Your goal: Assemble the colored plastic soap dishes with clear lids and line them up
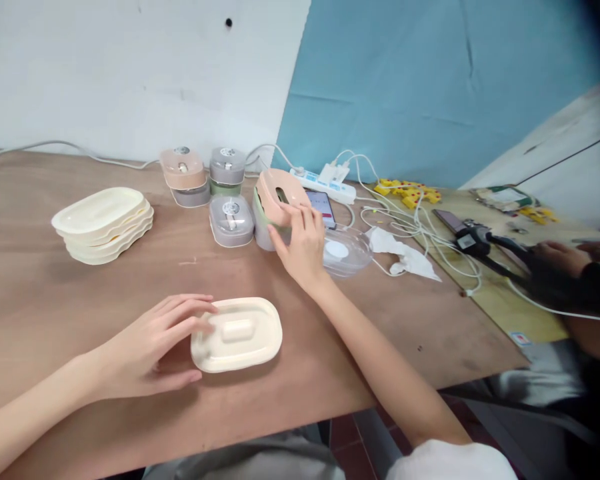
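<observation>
The left hand (150, 348) is open, its fingers spread at the left end of 1 cream tray (238, 331) lying on the table (313, 373). The right hand (304, 248) curves over the pink tray (286, 187) atop a stack; I cannot tell whether it grips. 1 grey box (232, 230) stands just left of that stack; clear lids (354, 252) lie to its right.

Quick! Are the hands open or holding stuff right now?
Left hand: open, fingers over one end of the cream piece.
Right hand: at the pink box; can't tell if it's holding it.
</observation>
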Demonstrator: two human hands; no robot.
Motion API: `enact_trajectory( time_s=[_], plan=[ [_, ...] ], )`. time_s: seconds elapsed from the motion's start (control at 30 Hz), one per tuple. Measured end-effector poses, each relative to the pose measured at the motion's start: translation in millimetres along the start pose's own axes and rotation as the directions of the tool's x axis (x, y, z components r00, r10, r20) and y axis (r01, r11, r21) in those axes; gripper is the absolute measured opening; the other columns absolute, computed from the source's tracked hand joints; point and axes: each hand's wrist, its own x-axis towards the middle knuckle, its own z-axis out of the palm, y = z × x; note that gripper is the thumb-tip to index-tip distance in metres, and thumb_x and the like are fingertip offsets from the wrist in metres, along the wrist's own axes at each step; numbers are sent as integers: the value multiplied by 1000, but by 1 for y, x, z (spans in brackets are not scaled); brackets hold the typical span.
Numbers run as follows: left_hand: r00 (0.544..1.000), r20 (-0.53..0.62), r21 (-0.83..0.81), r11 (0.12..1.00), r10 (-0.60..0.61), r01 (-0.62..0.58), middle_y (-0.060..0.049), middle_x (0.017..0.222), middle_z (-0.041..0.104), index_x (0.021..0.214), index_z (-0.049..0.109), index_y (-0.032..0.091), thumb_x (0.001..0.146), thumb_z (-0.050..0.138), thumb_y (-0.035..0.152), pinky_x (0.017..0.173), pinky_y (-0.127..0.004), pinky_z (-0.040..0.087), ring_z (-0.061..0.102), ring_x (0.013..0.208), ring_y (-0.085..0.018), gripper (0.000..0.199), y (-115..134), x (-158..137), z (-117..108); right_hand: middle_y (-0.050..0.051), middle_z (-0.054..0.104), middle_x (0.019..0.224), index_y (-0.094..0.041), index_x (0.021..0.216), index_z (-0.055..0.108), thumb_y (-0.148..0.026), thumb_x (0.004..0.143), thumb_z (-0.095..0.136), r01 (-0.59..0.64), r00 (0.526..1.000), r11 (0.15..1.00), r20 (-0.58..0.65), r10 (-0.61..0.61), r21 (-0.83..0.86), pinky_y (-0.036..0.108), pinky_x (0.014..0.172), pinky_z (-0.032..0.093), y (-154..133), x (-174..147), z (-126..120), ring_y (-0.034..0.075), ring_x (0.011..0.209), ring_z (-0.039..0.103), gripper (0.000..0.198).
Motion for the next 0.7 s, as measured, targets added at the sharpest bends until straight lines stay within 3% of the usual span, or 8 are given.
enact_trajectory(
  time_s=[0.17, 0.3, 0.4, 0.47, 0.6, 0.7],
  plan=[
    [999, -10, 12, 999, -48, 48, -14, 135, 50, 131, 44, 24, 88, 58, 31, 103, -46, 43, 45, 128, -31, 46, 1, 1, 0, 11, 63, 102, -21, 102, 58, -33, 97, 47, 30, 990, 993, -142, -14, 113, 50, 94, 46, 1, 3, -12, 28, 102, 58, 16],
    [984, -108, -41, 989, -144, 141, -12, 136, 47, 130, 44, 25, 92, 53, 29, 103, -43, 45, 48, 126, -28, 39, 1, 3, -5, 7, 62, 99, -26, 97, 57, -31, 93, 55, 189, 975, 902, -180, -127, 388, 48, 97, 48, -13, -3, -37, 26, 107, 59, 7],
    [952, -171, -149, 961, -255, 231, -10, 136, 46, 129, 43, 26, 94, 51, 32, 104, -42, 46, 48, 127, -28, 37, -2, 4, -11, 6, 63, 93, -25, 91, 58, -29, 89, 62, 234, 966, 728, -72, -247, 644, 44, 89, 54, -18, -23, -53, 23, 100, 63, 6],
    [932, -187, -218, 938, -311, 269, -9, 139, 44, 133, 39, 28, 96, 49, 34, 106, -43, 45, 47, 128, -28, 39, -5, 4, -14, 6, 62, 93, -22, 87, 58, -26, 88, 65, 141, 951, 621, 70, -302, 771, 42, 84, 56, -17, -40, -60, 22, 96, 65, 8],
    [943, -64, -289, 911, -325, 294, -12, 153, 29, 148, 23, 29, 94, 50, 50, 114, -53, 34, 34, 139, -34, 63, -10, 1, -13, 8, 62, 92, -19, 80, 57, -19, 84, 67, -107, 867, 494, 324, -378, 863, 40, 84, 55, -11, -61, -69, 20, 95, 64, 11],
    [958, 42, -275, 919, -283, 283, -12, 157, 19, 152, 15, 29, 86, 57, 61, 116, -56, 28, 21, 144, -38, 84, -9, -1, -10, 9, 65, 89, -18, 75, 57, -27, 87, 63, -185, 791, 457, 407, -456, 870, 47, 95, 49, -15, -63, -71, 22, 99, 62, 16]
  ],
)
